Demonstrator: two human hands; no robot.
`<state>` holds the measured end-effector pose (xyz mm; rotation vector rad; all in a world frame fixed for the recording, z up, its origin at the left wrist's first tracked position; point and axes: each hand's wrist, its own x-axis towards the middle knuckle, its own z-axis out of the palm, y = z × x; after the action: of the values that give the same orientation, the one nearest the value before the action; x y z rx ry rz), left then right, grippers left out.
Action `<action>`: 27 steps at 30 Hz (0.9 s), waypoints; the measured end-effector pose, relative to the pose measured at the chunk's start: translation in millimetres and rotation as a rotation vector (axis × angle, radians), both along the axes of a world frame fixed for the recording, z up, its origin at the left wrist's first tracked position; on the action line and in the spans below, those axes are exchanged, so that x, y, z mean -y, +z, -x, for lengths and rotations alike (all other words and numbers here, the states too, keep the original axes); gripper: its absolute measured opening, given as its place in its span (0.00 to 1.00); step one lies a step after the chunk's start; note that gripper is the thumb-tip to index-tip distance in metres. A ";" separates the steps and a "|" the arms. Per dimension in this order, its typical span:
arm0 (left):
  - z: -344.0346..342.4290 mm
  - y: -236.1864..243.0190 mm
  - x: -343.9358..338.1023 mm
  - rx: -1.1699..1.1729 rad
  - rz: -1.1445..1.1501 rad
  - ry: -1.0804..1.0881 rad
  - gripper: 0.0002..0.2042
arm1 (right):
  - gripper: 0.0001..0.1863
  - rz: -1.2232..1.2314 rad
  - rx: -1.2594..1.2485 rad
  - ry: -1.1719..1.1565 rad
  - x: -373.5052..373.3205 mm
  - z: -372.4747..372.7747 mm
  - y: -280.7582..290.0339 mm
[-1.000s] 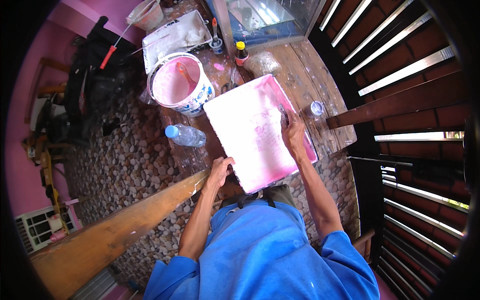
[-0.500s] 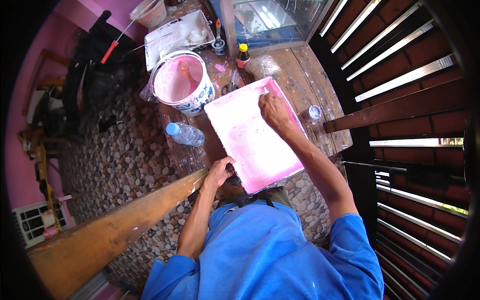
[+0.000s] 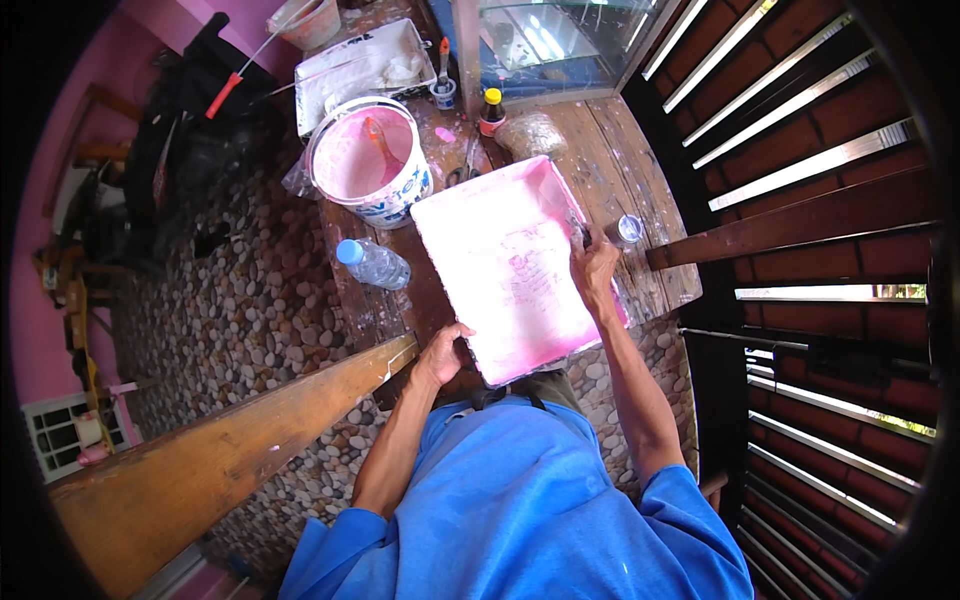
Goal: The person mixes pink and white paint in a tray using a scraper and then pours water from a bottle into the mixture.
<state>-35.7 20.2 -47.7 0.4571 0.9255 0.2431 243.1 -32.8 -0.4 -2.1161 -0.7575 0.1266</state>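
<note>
A paint tray (image 3: pixel 500 290) coated in pale pink paint lies tilted in front of me, its near end close to my body. My left hand (image 3: pixel 443 353) grips the tray's left rim near the bottom corner, thumb on top and the other fingers beneath. At the right rim, my right hand (image 3: pixel 596 262) is closed with fingers curled. A small dark piece shows at its fingertips, against the tray's inner right wall; its kind cannot be made out. Darker pink streaks mark the middle of the tray.
Left of the tray stand a white paint bucket (image 3: pixel 385 211) with a brush inside and a blue-capped water bottle (image 3: pixel 378 268). Behind are scissors (image 3: pixel 462 172), a yellow-capped bottle (image 3: pixel 492 115) and a white-coated tray (image 3: pixel 340 82). A clear cup (image 3: pixel 628 229) sits right, near a wooden beam (image 3: pixel 780 220).
My right hand has moved from the tray's far right corner toward me and out to its right rim. Pink streaks in the middle look more marked. My left hand keeps its hold.
</note>
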 end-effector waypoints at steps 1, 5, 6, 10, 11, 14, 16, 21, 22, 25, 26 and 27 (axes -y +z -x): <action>2.2 -6.3 2.3 0.064 -0.051 -0.070 0.12 | 0.11 0.000 0.003 -0.011 4.5 -0.3 -11.2; 1.6 2.6 5.7 0.043 -0.080 -0.062 0.19 | 0.10 0.010 -0.094 -0.026 12.1 10.9 -44.9; 1.9 0.5 5.0 0.042 -0.082 -0.069 0.19 | 0.10 0.015 -0.211 0.012 13.0 12.6 -53.7; 8.0 -1.3 0.6 0.078 -0.106 -0.124 0.19 | 0.11 -0.063 -0.316 0.003 13.0 21.3 -60.6; 9.1 1.8 -0.3 0.068 -0.110 -0.120 0.18 | 0.11 -0.064 -0.319 0.007 12.6 24.1 -58.0; 16.3 -12.3 -1.9 0.093 -0.157 -0.112 0.20 | 0.13 0.023 -0.212 -0.106 8.5 31.5 -39.9; 18.2 -14.3 -2.7 0.075 -0.161 -0.120 0.18 | 0.13 0.015 -0.233 -0.008 4.2 32.4 -44.4; 21.9 -9.7 -3.5 0.028 -0.172 -0.126 0.11 | 0.14 0.034 -0.250 0.011 7.0 30.5 -38.4; 21.4 -9.8 -2.6 0.015 -0.192 -0.138 0.11 | 0.13 -0.014 -0.190 -0.031 10.9 30.2 -38.2; 19.8 -8.6 2.6 0.019 -0.209 -0.161 0.11 | 0.14 0.149 -0.170 0.017 16.4 30.1 -43.6; 17.7 -7.5 6.2 -0.009 -0.209 -0.151 0.11 | 0.13 0.090 -0.142 0.073 17.8 33.9 -47.0; 15.9 -6.4 8.8 -0.036 -0.209 -0.142 0.11 | 0.13 0.090 -0.139 0.069 18.2 35.3 -50.2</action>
<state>-51.6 11.4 -54.1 0.7197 0.9024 0.2035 207.8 -51.0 -50.6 -2.1410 -0.7544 0.3473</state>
